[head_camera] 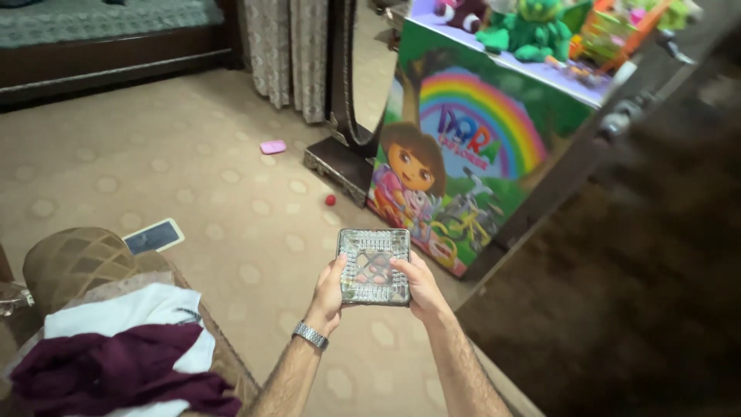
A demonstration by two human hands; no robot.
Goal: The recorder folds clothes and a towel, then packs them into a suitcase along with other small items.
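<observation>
Glass dish [373,265] above beige patterned carpet [193,170] near a toy box [471,154]; left hand [330,289] and right hand [421,286] grip closed on its edges.

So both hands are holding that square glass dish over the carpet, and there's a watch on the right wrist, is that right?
Not quite. In the head view the metal watch is on the left wrist, not the right. The rest holds: the left hand and right hand both hold the square glass dish over the carpet.
</observation>
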